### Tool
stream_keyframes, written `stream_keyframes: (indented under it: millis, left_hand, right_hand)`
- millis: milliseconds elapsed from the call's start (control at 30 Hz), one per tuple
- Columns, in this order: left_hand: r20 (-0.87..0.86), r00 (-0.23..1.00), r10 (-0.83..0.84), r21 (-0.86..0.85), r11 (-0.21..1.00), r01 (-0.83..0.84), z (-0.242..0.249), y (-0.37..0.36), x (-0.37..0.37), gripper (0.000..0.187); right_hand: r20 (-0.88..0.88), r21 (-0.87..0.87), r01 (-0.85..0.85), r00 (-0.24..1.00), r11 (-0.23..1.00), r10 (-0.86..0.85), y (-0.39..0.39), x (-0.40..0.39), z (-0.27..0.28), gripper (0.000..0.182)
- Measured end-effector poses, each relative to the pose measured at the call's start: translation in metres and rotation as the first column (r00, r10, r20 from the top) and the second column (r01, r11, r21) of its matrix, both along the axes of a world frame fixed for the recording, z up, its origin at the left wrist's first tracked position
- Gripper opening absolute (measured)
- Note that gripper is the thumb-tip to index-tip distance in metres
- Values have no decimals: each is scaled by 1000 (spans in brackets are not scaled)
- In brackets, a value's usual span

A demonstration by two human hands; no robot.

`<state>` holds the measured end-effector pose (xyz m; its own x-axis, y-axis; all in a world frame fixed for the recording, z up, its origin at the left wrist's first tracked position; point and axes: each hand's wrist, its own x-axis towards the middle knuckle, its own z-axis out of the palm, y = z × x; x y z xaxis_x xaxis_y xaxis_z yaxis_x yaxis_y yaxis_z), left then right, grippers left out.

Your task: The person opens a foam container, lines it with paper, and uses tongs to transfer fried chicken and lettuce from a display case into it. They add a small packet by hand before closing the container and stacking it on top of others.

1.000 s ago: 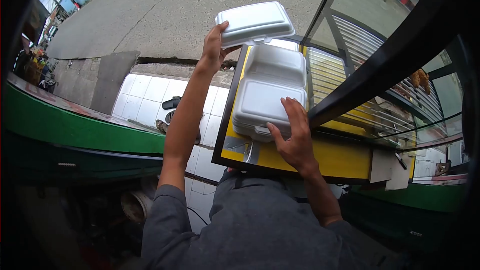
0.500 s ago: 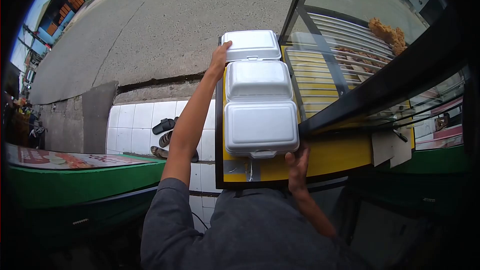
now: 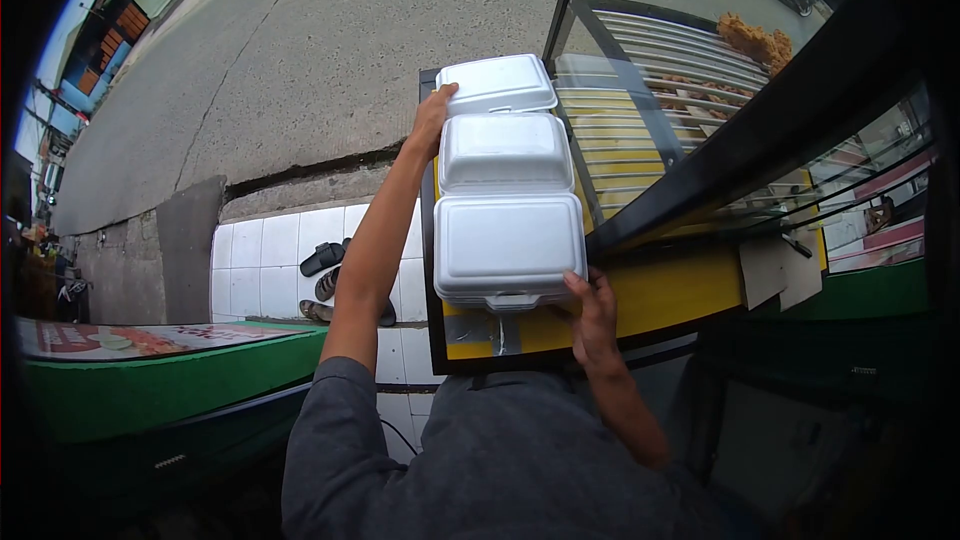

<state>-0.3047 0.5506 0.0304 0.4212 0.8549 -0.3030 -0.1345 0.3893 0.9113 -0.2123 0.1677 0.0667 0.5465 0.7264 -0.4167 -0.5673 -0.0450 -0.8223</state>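
Observation:
Three white foam takeaway boxes stand in a row on a yellow counter [image 3: 670,305]. My left hand [image 3: 432,116] grips the left side of the far box [image 3: 497,80], thumb on its lid and the other fingers mostly hidden. The far box sits slightly turned against the middle box [image 3: 505,152], which no hand touches. At the lower right corner of the near box [image 3: 510,240], my right hand [image 3: 594,315] has its thumb on the lid and its fingers around the corner. All three lids are down.
A glass display case [image 3: 640,100] with a metal rack and fried food [image 3: 757,42] stands at the right behind a black frame bar [image 3: 740,140]. Brown card pieces [image 3: 775,275] hang at the counter's right. Sandals [image 3: 322,259] lie on white tiles.
My right hand has come up from below the near box to hold its corner. The left hand stays on the far box, now tilted a little. The view has shifted slightly.

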Motion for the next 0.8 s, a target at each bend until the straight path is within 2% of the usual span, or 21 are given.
stream_keyframes:
  millis: [133, 267, 367, 433, 567, 667, 733, 767, 800]
  left_hand:
    - [-50, 999, 5, 4, 1000, -5, -11, 14, 1, 54]
    - [-146, 988, 52, 104, 994, -37, -25, 21, 3, 56]
    - [-181, 978, 103, 121, 989, -82, -16, 18, 6, 57]
    - [-214, 967, 140, 143, 983, -111, 14, -2, 8, 58]
    - [-157, 983, 96, 252, 966, -54, -26, 21, 6, 69]
    - [-137, 983, 122, 259, 962, -83, -27, 16, 7, 79]
    - [-102, 987, 125, 247, 964, -97, -36, 24, 4, 84]
    - [-82, 980, 184, 289, 945, -153, -41, 28, 0, 85]
    - [-62, 969, 240, 328, 922, -207, -40, 26, -5, 85]
  right_hand:
    - [-24, -14, -24, 999, 1000, 23, -4, 1, 1, 47]
    - [-26, -17, -34, 999, 999, 33, -15, 2, 5, 49]
    - [-35, -3, -67, 997, 998, 67, -26, 7, 7, 52]
    - [-19, 2, -74, 997, 997, 74, -30, 7, 5, 53]
    - [91, 20, -72, 993, 997, 70, -32, 6, 2, 58]
    - [343, -1, -104, 934, 995, 98, -33, 5, 5, 63]
    - [646, -47, -4, 763, 999, 33, -38, 1, 15, 65]
    - [771, -55, 50, 637, 997, 11, -40, 0, 21, 66]
    - [849, 1, 9, 529, 1000, -5, -41, 2, 26, 66]
